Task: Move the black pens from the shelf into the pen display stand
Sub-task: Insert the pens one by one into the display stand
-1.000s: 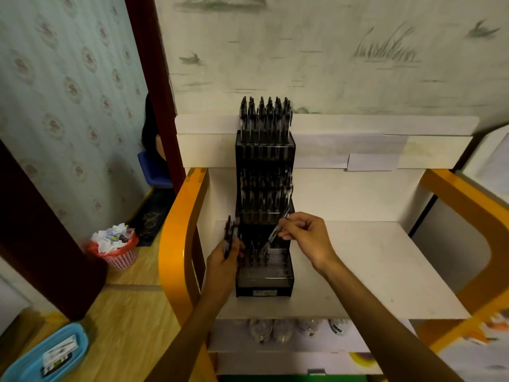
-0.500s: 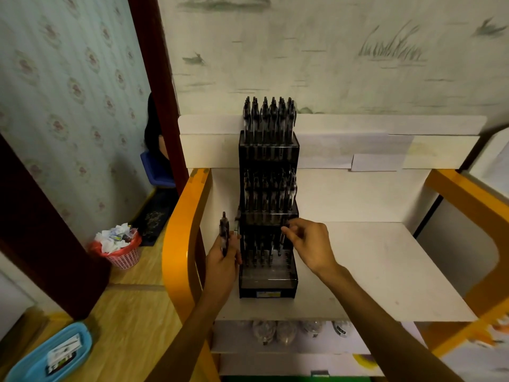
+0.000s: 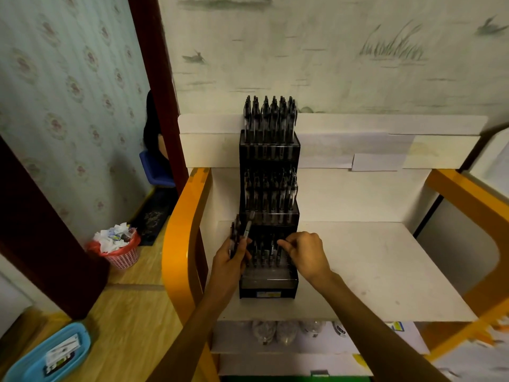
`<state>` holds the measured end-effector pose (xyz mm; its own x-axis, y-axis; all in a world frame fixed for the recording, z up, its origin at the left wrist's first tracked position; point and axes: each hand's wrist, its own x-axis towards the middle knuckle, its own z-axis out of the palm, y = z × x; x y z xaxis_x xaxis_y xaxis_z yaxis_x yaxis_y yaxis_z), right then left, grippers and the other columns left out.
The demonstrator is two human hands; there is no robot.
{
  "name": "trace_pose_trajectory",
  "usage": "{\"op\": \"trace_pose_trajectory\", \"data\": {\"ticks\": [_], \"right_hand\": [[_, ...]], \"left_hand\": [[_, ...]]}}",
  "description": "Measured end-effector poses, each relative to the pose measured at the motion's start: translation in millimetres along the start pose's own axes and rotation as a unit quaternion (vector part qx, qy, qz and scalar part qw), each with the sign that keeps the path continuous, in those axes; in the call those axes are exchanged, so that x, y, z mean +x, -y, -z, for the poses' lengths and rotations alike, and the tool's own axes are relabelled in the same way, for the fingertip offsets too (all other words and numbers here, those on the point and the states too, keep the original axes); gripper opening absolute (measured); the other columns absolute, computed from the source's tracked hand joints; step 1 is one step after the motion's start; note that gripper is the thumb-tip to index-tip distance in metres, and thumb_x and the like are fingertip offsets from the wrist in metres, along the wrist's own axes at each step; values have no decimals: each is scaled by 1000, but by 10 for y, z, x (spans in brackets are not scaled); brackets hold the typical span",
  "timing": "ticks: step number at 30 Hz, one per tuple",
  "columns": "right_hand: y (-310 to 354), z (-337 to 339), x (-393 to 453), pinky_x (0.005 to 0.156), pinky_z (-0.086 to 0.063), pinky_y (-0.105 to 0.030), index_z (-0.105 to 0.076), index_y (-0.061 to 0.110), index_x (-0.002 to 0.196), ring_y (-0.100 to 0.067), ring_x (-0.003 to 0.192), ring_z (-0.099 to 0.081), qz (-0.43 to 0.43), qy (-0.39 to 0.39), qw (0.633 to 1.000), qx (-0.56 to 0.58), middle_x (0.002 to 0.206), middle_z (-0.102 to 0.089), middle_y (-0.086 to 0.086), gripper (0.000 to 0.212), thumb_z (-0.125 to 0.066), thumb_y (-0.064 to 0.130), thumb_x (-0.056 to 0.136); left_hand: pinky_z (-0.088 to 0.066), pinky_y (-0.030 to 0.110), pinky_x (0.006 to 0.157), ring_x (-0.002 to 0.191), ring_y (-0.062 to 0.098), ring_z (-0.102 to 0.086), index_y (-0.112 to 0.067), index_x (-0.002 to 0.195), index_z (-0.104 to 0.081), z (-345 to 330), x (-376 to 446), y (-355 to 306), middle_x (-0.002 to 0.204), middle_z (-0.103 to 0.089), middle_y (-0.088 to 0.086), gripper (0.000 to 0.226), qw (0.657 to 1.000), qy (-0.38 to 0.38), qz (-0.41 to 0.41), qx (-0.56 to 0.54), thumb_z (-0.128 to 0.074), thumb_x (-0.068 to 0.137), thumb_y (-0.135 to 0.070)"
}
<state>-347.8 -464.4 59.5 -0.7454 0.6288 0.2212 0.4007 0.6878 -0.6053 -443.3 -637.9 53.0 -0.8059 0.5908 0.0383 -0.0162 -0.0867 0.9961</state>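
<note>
A black tiered pen display stand stands on the white shelf. Its top and middle tiers are full of black pens; the lowest tier holds a row of several pens. My left hand grips a small bunch of black pens upright at the stand's left side. My right hand is over the lowest tier, its fingers curled at the tops of the pens standing there; whether it pinches one is hidden.
Orange curved frame rails flank the shelf on both sides. A lower shelf holds round wrapped items. A red waste basket and a blue tray sit on the wooden floor at left.
My right hand has lowered its pen into the bottom tier and now sits lower over that row. My left hand has shifted slightly towards the stand with its bunch.
</note>
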Motion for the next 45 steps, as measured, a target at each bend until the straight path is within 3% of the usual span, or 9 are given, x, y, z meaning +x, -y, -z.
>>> {"op": "trace_pose_trajectory", "data": {"ticks": [5,11,20,27,34,36,39,41,45], "right_hand": [[3,68,29,66,-56,-27,-75,7,70,-20,60,-69,-78,-5,990,116,62,-71,-6,26,-75,26,88],[237,298,28,75,-61,-31,-74,4,103,-27,86,-75,-88,83,887,447,94,-76,-14,16,-72,7,88],[245,353,-4,71,-62,-32,-75,3,92,-27,77,-74,-74,54,867,489,87,-76,-16,9,-70,10,89],[49,433,68,67,-60,-28,-69,-7,98,-21,67,-71,-75,-67,901,421,79,-73,-15,15,-68,7,91],[-40,378,21,71,-56,-30,-70,10,82,-17,70,-66,39,-138,974,174,72,-69,-2,16,-65,20,94],[-32,354,25,67,-52,-30,-69,11,80,-15,69,-63,72,-130,981,126,70,-67,-1,21,-64,23,96],[-28,320,29,64,-46,-19,-70,11,80,-13,68,-62,95,-115,985,89,70,-66,1,21,-64,23,96],[-31,290,22,63,-43,-15,-71,11,82,-13,67,-61,98,-110,986,73,71,-67,0,19,-65,23,95],[-53,234,14,63,-44,-18,-74,11,82,-12,63,-60,75,-81,993,49,68,-68,0,19,-67,24,94]], "left_hand": [[-34,14,43,47,0,-47,-23,112,-71,-34,6,19,66,-61,-11,36,1000,13,0,6,-57,89,-46],[-38,15,45,48,2,-51,-15,106,-67,-97,-1,13,75,-71,3,23,999,27,-5,16,-62,93,-34],[-38,15,43,45,1,-49,-11,93,-65,-158,1,-1,64,-67,-4,27,997,46,7,68,-53,101,-34],[-42,13,51,56,0,-54,-18,96,-64,-64,38,-8,63,-60,-12,23,995,-29,-13,91,-47,103,-33],[-40,38,49,55,25,-46,-21,92,-54,2,11,-48,67,-51,12,18,997,-38,-39,63,-47,102,-34],[-51,59,70,77,49,-55,-11,112,-62,0,-21,-65,86,-59,29,28,996,-32,-59,62,-48,102,-33],[-49,35,98,106,15,-65,-21,119,-67,4,-74,-120,99,-72,-3,27,992,-37,-89,77,-48,102,-31],[-49,20,94,106,-2,-63,-30,117,-65,14,-73,-143,101,-72,-17,22,990,-41,-100,89,-48,103,-30],[-43,32,49,58,21,-51,-24,109,-62,69,-43,-108,67,-58,-1,17,991,-39,-95,82,-46,105,-27]]}}
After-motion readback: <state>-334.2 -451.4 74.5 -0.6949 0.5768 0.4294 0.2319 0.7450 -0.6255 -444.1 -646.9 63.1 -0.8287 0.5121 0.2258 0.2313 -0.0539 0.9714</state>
